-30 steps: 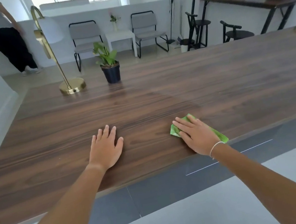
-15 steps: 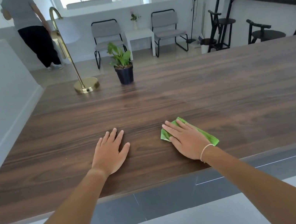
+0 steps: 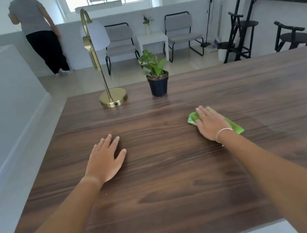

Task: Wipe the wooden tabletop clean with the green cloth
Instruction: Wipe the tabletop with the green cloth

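Note:
The dark wooden tabletop [image 3: 179,182] fills most of the view. A green cloth [image 3: 235,126] lies flat on it right of centre, and my right hand [image 3: 209,124] presses down on it with fingers stretched forward, so only its two ends show. My left hand [image 3: 105,160] rests palm down on the bare wood left of centre, fingers spread, holding nothing.
A brass lamp [image 3: 113,99] with a white shade and a small potted plant [image 3: 158,84] stand near the table's far edge. A low white wall [image 3: 3,112] runs along the left. A person [image 3: 39,33] stands far behind, by chairs and stools.
My right hand has slid the cloth forward, away from the near edge and a little to the right. My view has moved closer over the table. The left hand stays flat.

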The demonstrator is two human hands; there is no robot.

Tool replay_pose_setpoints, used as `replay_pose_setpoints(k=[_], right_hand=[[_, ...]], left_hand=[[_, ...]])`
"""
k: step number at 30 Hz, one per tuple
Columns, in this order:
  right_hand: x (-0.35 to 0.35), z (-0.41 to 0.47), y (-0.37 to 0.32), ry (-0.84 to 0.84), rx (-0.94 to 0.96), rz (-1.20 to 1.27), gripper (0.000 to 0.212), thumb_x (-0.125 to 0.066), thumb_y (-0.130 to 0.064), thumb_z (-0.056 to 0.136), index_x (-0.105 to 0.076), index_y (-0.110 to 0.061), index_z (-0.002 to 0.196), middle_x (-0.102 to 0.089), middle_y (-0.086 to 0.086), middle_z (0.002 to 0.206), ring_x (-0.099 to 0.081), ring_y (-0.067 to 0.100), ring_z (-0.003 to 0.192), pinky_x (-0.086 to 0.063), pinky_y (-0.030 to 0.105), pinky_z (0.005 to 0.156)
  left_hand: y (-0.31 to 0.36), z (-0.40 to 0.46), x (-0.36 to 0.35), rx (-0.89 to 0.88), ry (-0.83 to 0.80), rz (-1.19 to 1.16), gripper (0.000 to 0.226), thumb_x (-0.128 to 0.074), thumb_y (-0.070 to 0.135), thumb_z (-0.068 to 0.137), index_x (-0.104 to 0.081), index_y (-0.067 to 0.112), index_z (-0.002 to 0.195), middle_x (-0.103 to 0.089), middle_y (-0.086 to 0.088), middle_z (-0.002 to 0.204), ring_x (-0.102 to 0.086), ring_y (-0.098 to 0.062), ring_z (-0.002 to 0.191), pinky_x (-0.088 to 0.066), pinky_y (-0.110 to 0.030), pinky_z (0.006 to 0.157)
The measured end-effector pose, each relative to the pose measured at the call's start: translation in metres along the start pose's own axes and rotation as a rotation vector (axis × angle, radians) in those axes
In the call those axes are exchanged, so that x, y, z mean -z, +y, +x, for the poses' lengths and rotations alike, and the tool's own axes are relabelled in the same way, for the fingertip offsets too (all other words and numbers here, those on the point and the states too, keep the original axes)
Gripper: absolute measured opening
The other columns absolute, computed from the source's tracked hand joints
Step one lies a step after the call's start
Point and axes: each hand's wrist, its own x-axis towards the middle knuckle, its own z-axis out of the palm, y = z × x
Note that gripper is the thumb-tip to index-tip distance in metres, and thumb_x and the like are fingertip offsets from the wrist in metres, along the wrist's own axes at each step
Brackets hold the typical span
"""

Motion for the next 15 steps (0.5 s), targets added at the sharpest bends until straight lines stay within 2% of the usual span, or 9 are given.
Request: replay_pose_setpoints(k=[3,7,9,12,15], right_hand=[[-0.017,-0.019,-0.06,-0.043,0.219,-0.021,0.055,-0.026,-0.029,0.099,-0.012,-0.01,0.149,-0.01,0.006,0.159,-0.009,0.022,0.147,-0.006,0.033,0.12],[-0.022,-0.078,-0.052,-0.05,0.374,0.012,0.056,-0.027,-0.036,0.098,-0.012,-0.019,0.149,-0.009,-0.005,0.159,-0.006,0.014,0.147,0.0,0.025,0.119],[-0.017,-0.08,-0.026,-0.041,0.318,0.015,0.056,-0.029,-0.037,0.098,-0.014,-0.021,0.149,-0.01,-0.007,0.158,-0.006,0.012,0.147,-0.001,0.025,0.118],[-0.004,-0.044,0.017,0.015,0.075,0.006,0.054,-0.032,-0.033,0.098,-0.019,-0.019,0.148,-0.015,-0.004,0.158,-0.012,0.016,0.146,-0.009,0.031,0.118],[0.004,0.007,0.039,0.035,-0.116,0.004,0.053,-0.031,-0.03,0.098,-0.02,-0.014,0.148,-0.016,0.001,0.159,-0.014,0.021,0.146,-0.011,0.037,0.117]], left_hand=[[-0.011,0.019,0.002,-0.032,-0.032,0.008,0.057,-0.035,0.043,0.094,-0.025,0.021,0.146,-0.015,-0.004,0.159,-0.011,-0.024,0.146,-0.008,-0.038,0.118],[-0.011,0.039,-0.001,-0.078,-0.039,0.011,0.057,-0.035,0.044,0.094,-0.025,0.021,0.146,-0.016,-0.003,0.158,-0.011,-0.025,0.146,-0.008,-0.039,0.118],[-0.01,0.046,-0.004,-0.086,-0.031,0.009,0.057,-0.034,0.045,0.094,-0.025,0.022,0.146,-0.016,-0.002,0.158,-0.011,-0.024,0.146,-0.007,-0.039,0.118],[-0.013,0.048,-0.011,-0.09,-0.003,-0.003,0.058,-0.033,0.047,0.094,-0.024,0.024,0.146,-0.016,0.0,0.158,-0.009,-0.023,0.146,-0.005,-0.038,0.118],[-0.014,0.049,-0.014,-0.097,0.014,0.005,0.058,-0.032,0.047,0.093,-0.024,0.025,0.146,-0.017,0.0,0.158,-0.009,-0.022,0.146,-0.005,-0.037,0.119]])
